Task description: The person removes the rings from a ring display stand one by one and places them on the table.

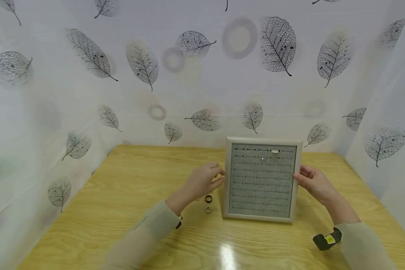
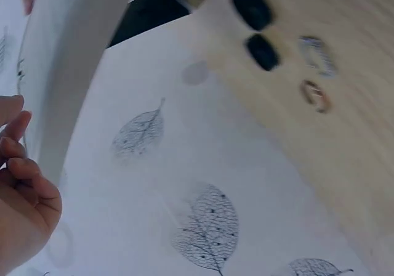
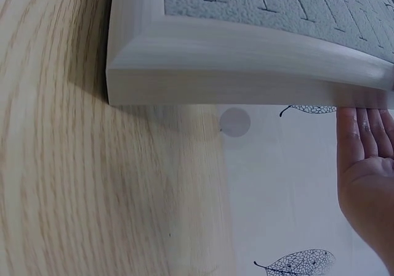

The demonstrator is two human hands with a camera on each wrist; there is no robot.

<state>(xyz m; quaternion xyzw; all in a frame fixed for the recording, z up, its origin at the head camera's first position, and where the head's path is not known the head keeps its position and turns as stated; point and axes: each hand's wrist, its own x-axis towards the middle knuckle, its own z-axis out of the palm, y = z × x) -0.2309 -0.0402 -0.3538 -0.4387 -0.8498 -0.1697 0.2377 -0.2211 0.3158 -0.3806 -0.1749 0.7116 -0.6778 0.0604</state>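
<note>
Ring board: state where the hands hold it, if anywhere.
The right hand holds the ring board by its right side; whether the left hand grips too can't be told.

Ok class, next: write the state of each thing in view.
Frame: upright, most slots empty
White ring: in a slot
Glinting ring: in a slot
Black ring: loose on table
Ring nearest wearer: loose
Silver ring: loose
Copper ring: loose
Left hand: at frame's edge, grip unclear
Right hand: gripping frame
</note>
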